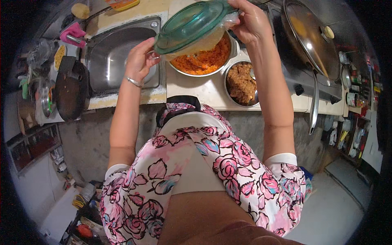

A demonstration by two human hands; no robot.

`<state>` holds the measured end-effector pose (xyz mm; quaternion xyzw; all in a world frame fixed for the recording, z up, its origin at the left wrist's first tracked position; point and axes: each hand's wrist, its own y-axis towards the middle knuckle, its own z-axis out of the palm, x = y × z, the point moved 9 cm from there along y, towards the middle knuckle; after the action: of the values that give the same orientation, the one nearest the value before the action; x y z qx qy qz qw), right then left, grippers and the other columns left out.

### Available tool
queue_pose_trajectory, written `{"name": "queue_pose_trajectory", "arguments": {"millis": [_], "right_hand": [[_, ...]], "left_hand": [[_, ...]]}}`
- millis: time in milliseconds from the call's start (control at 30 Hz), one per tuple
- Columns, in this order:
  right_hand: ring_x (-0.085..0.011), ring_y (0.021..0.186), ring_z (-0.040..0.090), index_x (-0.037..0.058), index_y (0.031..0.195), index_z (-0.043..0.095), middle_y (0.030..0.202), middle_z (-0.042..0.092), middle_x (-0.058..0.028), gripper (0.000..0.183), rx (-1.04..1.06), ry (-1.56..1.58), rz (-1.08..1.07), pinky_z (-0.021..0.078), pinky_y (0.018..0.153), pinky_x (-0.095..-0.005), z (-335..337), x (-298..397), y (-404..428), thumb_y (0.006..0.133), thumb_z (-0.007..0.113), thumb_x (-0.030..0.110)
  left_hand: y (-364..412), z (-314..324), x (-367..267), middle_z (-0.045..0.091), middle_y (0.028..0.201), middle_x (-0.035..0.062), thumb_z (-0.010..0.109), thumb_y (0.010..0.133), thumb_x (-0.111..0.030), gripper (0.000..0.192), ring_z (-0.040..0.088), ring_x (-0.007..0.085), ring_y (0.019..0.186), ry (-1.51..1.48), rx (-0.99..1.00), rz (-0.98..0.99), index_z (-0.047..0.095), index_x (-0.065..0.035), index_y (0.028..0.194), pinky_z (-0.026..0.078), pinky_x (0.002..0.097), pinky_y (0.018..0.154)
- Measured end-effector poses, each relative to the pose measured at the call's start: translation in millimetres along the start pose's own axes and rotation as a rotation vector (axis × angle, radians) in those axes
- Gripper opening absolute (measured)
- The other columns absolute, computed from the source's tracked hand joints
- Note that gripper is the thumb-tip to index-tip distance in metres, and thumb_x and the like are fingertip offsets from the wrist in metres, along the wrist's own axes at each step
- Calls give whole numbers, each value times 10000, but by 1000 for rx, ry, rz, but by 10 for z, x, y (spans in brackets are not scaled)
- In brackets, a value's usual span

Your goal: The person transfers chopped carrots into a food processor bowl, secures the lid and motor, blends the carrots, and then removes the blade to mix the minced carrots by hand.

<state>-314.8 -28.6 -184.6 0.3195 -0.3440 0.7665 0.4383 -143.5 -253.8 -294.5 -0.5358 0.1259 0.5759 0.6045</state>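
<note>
My left hand (141, 59) and my right hand (253, 23) grip opposite ends of a green translucent plastic lid (193, 26). The lid is tilted, its left end lower. Under it shows a pale translucent surface (208, 43), perhaps a container's wall; whether the two are joined I cannot tell. Crinkled clear plastic (230, 20) shows by my right fingers. Beneath all this stands a metal pot of chopped orange-red food (199, 62), partly covered from view. A metal bowl of brown minced food (240, 84), with part of a spoon in it, sits beside my right forearm.
Left of the pot is a stainless steel sink (105, 61), with a dark cleaver-like slab or board (72, 92) beyond it. At the right, a lidded wok (309, 39) stands on the stove, its metal handle (314, 104) jutting past the counter edge. A pink cloth (73, 33) hangs at the faucet.
</note>
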Motion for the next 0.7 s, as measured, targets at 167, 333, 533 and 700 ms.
{"name": "queue_pose_trajectory", "arguments": {"millis": [167,333,533,700], "right_hand": [[-154,459,496,30,825,561,659,546,-54,56,175,9,31,415,387,-281,144,15,140,831,540,82],[-188,426,484,3,793,536,609,512,-69,78,69,-55,-19,413,390,-311,415,166,34,818,550,76],[-191,430,509,5,819,518,604,495,-88,133,106,-79,72,426,387,-324,536,57,117,842,577,122],[-190,449,553,-24,828,529,609,504,-84,179,112,-117,26,499,403,-326,614,175,124,858,586,143]], "left_hand": [[-431,303,-583,559,1068,70,757,730,-327,681,532,196,955,441,-218,709,449,-46,1269,449,371,832],[-1007,1219,-827,544,1094,97,847,569,-310,938,524,257,993,1098,-161,1318,368,-71,1339,434,361,861],[-906,1063,-937,597,966,95,762,622,-72,634,584,241,853,1080,-310,1414,522,-68,1209,487,331,738],[-917,1096,-1027,608,942,98,736,627,-28,515,603,239,826,1067,-253,1435,589,-55,1119,494,316,734]]}}
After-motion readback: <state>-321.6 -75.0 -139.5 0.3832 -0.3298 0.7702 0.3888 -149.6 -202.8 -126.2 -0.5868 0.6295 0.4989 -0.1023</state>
